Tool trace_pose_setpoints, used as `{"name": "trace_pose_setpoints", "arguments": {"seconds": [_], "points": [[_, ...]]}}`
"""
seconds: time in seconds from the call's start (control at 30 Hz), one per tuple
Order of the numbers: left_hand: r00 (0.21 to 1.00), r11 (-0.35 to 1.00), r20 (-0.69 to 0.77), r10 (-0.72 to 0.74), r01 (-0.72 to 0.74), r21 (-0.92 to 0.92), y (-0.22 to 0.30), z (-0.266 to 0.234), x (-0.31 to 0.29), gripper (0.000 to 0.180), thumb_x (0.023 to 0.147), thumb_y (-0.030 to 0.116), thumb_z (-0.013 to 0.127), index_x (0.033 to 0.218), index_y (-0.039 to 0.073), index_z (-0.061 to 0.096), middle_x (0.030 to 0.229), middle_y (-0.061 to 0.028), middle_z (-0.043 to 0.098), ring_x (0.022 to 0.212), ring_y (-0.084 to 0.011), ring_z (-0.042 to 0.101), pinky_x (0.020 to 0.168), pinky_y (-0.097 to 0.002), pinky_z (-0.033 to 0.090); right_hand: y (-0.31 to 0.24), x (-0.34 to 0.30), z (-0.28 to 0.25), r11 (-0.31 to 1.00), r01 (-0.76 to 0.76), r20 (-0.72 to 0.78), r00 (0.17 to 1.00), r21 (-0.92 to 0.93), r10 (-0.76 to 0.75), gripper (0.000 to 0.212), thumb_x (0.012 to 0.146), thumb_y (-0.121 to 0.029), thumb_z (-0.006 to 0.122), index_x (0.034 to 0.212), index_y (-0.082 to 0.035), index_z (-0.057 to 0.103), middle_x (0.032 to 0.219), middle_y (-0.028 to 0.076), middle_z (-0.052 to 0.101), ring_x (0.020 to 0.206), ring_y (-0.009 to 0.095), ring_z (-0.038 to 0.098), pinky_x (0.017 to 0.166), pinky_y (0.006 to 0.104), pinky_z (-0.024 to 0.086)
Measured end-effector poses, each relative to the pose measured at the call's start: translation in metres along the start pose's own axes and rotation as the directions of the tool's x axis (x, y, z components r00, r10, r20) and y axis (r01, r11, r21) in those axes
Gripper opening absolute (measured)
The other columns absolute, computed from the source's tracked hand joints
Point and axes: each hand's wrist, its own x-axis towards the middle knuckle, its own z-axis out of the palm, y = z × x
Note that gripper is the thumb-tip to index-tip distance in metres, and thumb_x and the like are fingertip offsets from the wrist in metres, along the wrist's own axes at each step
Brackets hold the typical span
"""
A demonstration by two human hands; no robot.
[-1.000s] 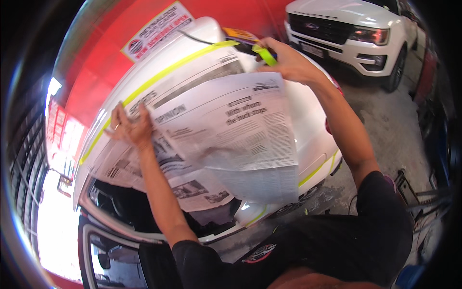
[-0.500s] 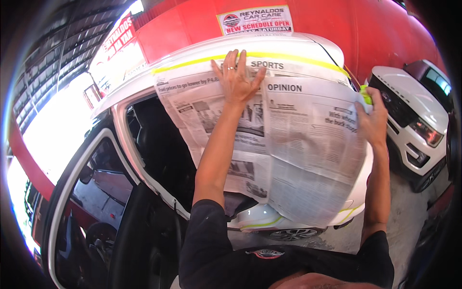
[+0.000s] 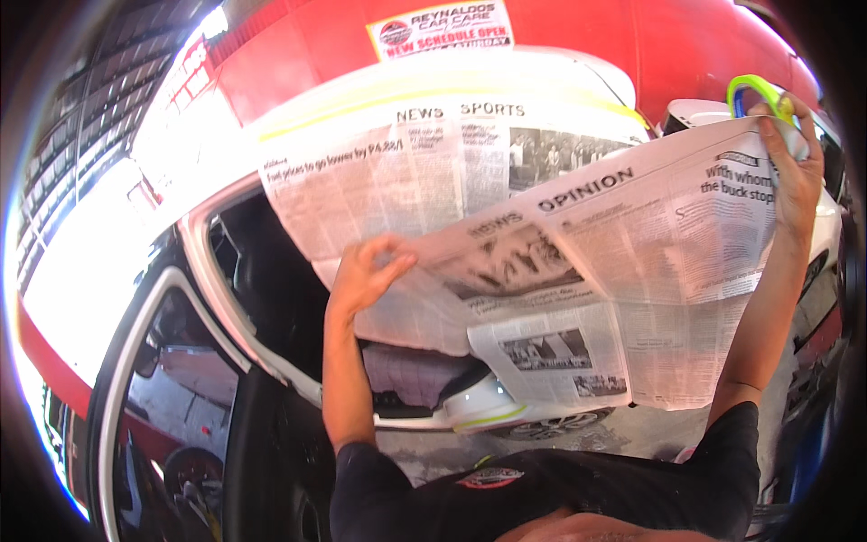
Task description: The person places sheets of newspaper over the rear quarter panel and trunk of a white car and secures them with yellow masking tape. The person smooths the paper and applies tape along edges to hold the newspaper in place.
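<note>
A loose newspaper sheet [image 3: 673, 235] stretches slantwise between my hands, its right side higher. My right hand [image 3: 795, 176] is closed on its upper right corner and also holds a roll of yellow-green masking tape [image 3: 757, 86]. At the sheet's upper left corner, my left hand [image 3: 366, 275] is curled, thumb and fingers close together at the paper. Behind, another newspaper sheet [image 3: 316, 194] hangs against the white car [image 3: 424, 77], its upper edge along a yellow-green tape strip [image 3: 361, 104]. The loose sheet covers part of it.
An open car door [image 3: 172, 361] with a dark window stands at the left, beside the dark door opening [image 3: 271, 262]. A wheel [image 3: 560, 423] shows below the paper. Another white vehicle [image 3: 695, 110] is at the right. A red wall [image 3: 569, 36] with a sign rises behind.
My left hand has come off the taped upper edge and moved down and left. My right hand has moved up and right with the tape and sheet corner, drawing the loose sheet away from the car.
</note>
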Motion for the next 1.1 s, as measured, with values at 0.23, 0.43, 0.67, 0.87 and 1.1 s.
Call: {"name": "trace_pose_setpoints", "arguments": {"seconds": [0.23,0.43,0.67,0.87,1.1], "points": [[0.823,0.841,-0.384,0.419,-0.192,0.506,0.036,-0.112,0.059,0.02,0.098,0.02,0.064,0.106,0.004,0.073,0.095,-0.0133,0.073,0.093,-0.0328,0.067,0.099,-0.0462,0.047,0.079,0.035,0.048,0.878,0.084,0.072,0.996,-0.471,-0.057,0.034,0.089,-0.018,0.077,0.119,-0.006,0.065,0.103,0.007,0.073,0.087,0.016,0.069,0.078,0.0305,0.055],[0.849,0.597,-0.468,0.246,0.248,0.763,0.041,-0.103,0.177,0.022,0.096,0.033,0.066,0.109,0.018,0.077,0.14,-0.0069,0.059,0.144,-0.0365,0.036,0.12,-0.0715,0.009,0.165,0.049,0.082,0.732,-0.107,0.107,0.965,-0.673,0.239,0.043,0.077,-0.029,0.082,0.111,-0.007,0.068,0.101,0.016,0.076,0.095,0.031,0.074,0.087,0.0392,0.055],[0.515,0.836,-0.821,0.246,0.316,0.449,0.033,-0.063,0.165,0.036,0.094,0.034,0.07,0.116,0.006,0.074,0.13,-0.0203,0.063,0.13,-0.0404,0.048,0.112,-0.0588,0.031,0.2,0.028,0.081,0.792,-0.307,-0.112,0.949,-0.528,0.294,0.045,0.077,-0.033,0.087,0.104,-0.002,0.069,0.09,0.012,0.073,0.083,0.02,0.069,0.079,0.0342,0.052],[0.634,0.806,-0.719,0.285,0.248,0.537,0.024,-0.04,0.158,0.061,0.095,0.048,0.064,0.122,-0.006,0.066,0.132,-0.0257,0.062,0.13,-0.0458,0.049,0.114,-0.0547,0.033,0.2,0.038,0.066,0.603,-0.319,-0.208,0.946,-0.731,0.248,0.057,0.08,-0.039,0.083,0.123,-0.007,0.064,0.109,0.022,0.073,0.102,0.035,0.072,0.091,0.046,0.053],[0.642,0.77,-0.756,0.13,0.414,0.485,0.051,-0.034,0.146,0.088,0.094,0.065,0.052,0.144,-0.007,0.048,0.153,-0.0309,0.045,0.15,-0.0446,0.03,0.125,-0.0597,0.011,0.069,0.077,0.22,0.791,0.518,-0.112,0.809,-0.325,-0.577,0.039,0.093,-0.016,0.07,0.131,-0.014,0.063,0.103,0.016,0.074,0.083,0.03,0.074,0.068,0.041,0.059]]}}
